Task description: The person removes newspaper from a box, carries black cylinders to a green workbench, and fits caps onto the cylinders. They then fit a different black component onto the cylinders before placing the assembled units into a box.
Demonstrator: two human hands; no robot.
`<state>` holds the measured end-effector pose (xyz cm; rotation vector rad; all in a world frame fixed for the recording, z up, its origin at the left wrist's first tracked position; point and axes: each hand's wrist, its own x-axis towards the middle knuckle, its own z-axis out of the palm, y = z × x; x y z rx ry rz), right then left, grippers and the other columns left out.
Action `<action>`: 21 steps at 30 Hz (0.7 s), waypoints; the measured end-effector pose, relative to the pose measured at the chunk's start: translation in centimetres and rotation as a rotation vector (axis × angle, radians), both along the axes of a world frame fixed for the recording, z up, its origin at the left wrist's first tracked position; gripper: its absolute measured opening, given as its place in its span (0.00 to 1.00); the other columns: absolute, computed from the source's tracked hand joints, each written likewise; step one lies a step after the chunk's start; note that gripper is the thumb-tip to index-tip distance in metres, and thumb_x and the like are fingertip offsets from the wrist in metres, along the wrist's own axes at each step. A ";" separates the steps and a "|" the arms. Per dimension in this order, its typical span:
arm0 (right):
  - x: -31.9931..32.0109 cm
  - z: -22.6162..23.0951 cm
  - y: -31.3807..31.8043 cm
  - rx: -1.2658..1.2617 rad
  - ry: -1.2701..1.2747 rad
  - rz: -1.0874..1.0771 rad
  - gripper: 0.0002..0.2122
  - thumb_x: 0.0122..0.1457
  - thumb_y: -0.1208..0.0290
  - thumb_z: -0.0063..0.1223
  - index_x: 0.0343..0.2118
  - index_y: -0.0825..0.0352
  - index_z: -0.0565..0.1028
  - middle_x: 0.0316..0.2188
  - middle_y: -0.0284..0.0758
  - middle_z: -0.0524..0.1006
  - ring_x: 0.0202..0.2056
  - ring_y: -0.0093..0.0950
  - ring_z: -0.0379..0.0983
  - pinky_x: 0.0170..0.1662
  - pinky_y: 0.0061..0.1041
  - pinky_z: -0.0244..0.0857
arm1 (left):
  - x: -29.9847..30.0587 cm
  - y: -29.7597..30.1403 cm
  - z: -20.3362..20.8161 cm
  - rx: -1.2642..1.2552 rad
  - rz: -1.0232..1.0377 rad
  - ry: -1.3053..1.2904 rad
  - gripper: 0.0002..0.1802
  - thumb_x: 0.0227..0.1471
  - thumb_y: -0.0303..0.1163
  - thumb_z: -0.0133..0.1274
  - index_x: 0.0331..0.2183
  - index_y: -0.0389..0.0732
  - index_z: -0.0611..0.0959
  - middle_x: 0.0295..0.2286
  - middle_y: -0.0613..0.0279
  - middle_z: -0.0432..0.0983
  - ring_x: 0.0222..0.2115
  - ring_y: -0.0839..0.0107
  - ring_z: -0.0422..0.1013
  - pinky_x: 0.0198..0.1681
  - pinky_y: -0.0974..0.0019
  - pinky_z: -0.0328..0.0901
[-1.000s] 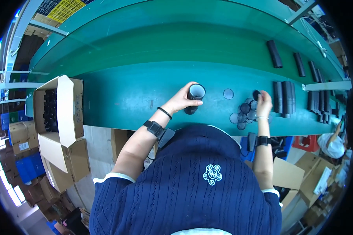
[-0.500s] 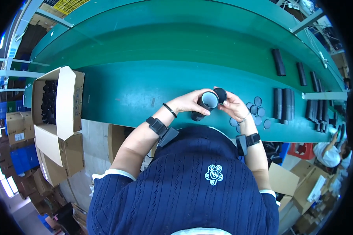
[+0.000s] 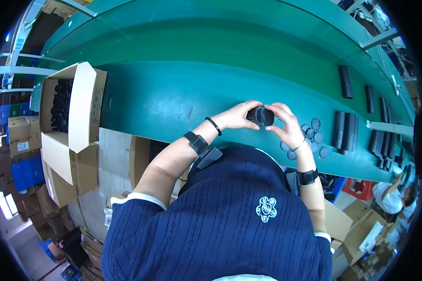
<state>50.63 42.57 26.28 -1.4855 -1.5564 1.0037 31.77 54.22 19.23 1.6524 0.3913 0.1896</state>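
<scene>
In front of my chest, my left hand (image 3: 237,116) is closed around a short black tube (image 3: 254,116), thumb below and fingers over the top. A round black cap (image 3: 268,117) covers the tube's right-hand end. My right hand (image 3: 290,129) grips the cap's rim between the thumb at the near side and the fingers at the far side. Its palm stays off the cap's face. Beside my right wrist, several loose round black caps (image 3: 318,137) lie on the green table (image 3: 150,103).
Black tubes (image 3: 345,132) lie in groups toward the right of the table, with more on the far strip. At left stands an open carton (image 3: 83,107) holding black parts. A red crate (image 3: 359,188) and a co-worker (image 3: 388,196) are at the right.
The cap has moved from beside the tube's open mouth onto it, hiding the pale inside. The tube has tipped so that its capped end points right.
</scene>
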 end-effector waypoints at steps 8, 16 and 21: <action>-0.9 0.0 0.4 0.088 -0.246 0.023 0.29 0.37 0.80 0.65 0.49 0.66 0.72 0.46 0.42 0.73 0.49 0.40 0.69 0.52 0.34 0.65 | 0.0 -0.7 0.5 0.067 0.010 -0.003 0.43 0.37 0.38 0.68 0.53 0.37 0.65 0.49 0.48 0.64 0.52 0.53 0.61 0.56 0.56 0.57; -0.4 0.6 -0.5 -0.042 -0.101 -0.036 0.30 0.37 0.81 0.66 0.49 0.65 0.72 0.45 0.40 0.73 0.47 0.36 0.71 0.51 0.32 0.67 | -0.6 -0.1 0.4 -0.070 -0.052 0.016 0.40 0.36 0.35 0.70 0.50 0.39 0.68 0.44 0.57 0.68 0.48 0.67 0.64 0.52 0.64 0.60; 0.0 3.5 -0.1 -0.188 -0.197 0.301 0.38 0.35 0.83 0.65 0.56 0.60 0.65 0.41 0.40 0.74 0.45 0.36 0.71 0.49 0.33 0.68 | -2.3 0.7 0.0 -0.162 -0.040 -0.081 0.35 0.36 0.29 0.67 0.47 0.42 0.71 0.41 0.62 0.69 0.45 0.69 0.66 0.50 0.66 0.61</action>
